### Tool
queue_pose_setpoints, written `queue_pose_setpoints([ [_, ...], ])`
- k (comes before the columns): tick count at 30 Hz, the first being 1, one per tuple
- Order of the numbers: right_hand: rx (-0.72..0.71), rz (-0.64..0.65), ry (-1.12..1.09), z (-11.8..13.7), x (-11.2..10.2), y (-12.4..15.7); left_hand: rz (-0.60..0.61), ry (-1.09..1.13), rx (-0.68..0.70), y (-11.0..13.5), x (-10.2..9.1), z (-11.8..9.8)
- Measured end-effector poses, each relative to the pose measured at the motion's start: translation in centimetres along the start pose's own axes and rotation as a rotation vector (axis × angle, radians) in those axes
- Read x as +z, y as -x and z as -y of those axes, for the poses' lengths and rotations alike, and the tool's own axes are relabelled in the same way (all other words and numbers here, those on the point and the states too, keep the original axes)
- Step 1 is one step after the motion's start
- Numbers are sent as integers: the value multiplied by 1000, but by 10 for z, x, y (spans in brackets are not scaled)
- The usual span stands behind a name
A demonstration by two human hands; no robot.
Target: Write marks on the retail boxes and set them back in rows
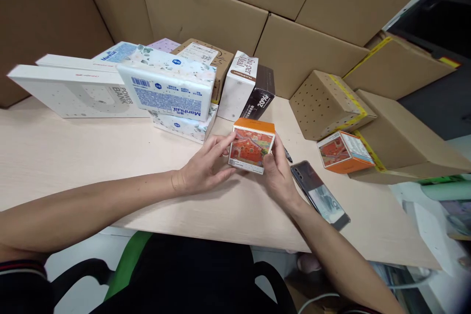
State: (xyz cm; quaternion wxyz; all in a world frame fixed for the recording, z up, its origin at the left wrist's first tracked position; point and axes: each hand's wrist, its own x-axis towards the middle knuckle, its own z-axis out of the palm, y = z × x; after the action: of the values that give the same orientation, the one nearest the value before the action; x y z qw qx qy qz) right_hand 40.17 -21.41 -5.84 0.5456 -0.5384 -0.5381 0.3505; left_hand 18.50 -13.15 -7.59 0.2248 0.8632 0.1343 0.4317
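Clamping the orange box (251, 147) between them over the desk (55, 157), the left hand (204, 167) holds its left edge and the right hand (278, 176) its right edge. A phone (321, 195) lies near the right hand, a second orange box (344, 152) farther right; tissue packs (165, 83) are stacked beyond the left hand.

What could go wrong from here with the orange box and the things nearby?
The orange box might slip if the left hand or right hand loosens. The right forearm is close to the phone and may nudge it. The upper Manhua pack rests on another pack, so a bump could shift it.
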Motion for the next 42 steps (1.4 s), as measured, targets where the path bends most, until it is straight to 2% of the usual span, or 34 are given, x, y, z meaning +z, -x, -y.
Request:
queue_pose_setpoints([
  [2,-2,32,-16,1,0,0,3,20,12,0,1,-1],
  [5,15,13,-48,0,1,-1,5,70,-15,0,2,2],
  [12,71,-19,19,-7,1,-1,139,160,-216,-5,4,8],
  [15,84,-37,24,-5,1,-1,157,210,-239,-5,4,6],
  [20,109,-27,105,-2,0,-1,87,225,-241,-4,4,2],
  [26,93,15,152,-2,-1,-2,-16,90,-175,0,2,4],
  [29,36,36,319,0,-6,-5,-72,45,-141,1,0,5],
  [31,-54,33,472,0,-13,-8,-127,9,-115,0,-1,5],
  [34,-147,-29,726,0,-28,-13,-189,-44,-63,-2,-2,1],
  [36,-82,-79,979,1,-38,-16,-200,-66,-35,-3,-2,-2],
  [39,148,-73,1399,2,-47,-21,-177,-79,-32,-2,-1,-8],
  [42,289,-3,1592,2,-50,-26,-127,-84,-50,1,0,-9],
])
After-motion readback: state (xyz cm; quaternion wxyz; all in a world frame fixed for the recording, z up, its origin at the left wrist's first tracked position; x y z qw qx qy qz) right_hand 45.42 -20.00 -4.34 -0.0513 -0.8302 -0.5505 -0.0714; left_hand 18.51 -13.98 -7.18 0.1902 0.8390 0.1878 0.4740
